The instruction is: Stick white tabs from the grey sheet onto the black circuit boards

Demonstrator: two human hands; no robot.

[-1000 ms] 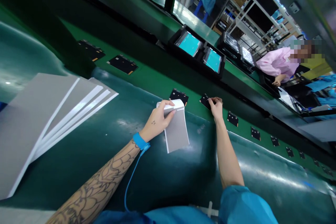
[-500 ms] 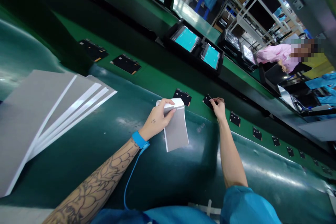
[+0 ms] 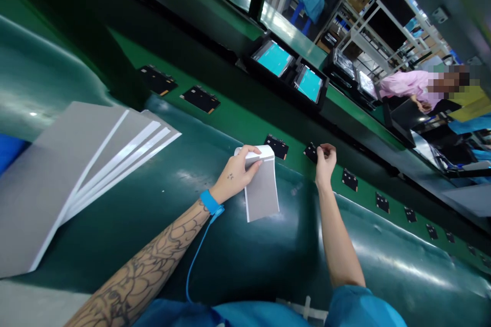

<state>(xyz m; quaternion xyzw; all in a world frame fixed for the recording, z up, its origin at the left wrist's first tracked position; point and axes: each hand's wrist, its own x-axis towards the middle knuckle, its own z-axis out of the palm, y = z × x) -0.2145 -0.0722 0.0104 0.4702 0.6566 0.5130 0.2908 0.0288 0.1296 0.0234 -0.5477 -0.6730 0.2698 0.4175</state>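
Note:
My left hand (image 3: 235, 176) grips the curled top end of a grey sheet with a white backing (image 3: 262, 189) that lies on the dark green mat (image 3: 153, 225). A blue wrist strap (image 3: 211, 202) with a blue cord sits on that wrist. My right hand (image 3: 326, 161) reaches to the green conveyor belt (image 3: 238, 117), its fingertips pinched on the edge of a small black board (image 3: 311, 152). Another black board (image 3: 276, 146) lies just beyond the sheet, between my hands.
A fanned stack of grey and white sheets (image 3: 76, 163) lies at the left. More black boards (image 3: 199, 98) are spaced along the belt. Two black trays with teal screens (image 3: 291, 71) stand behind it. A person in pink (image 3: 410, 87) works at the right, another in blue at the back.
My right hand has drawn slightly back off the small black board, so that only the fingertips touch its edge. The left hand keeps its hold on the sheet. The view shifted a little.

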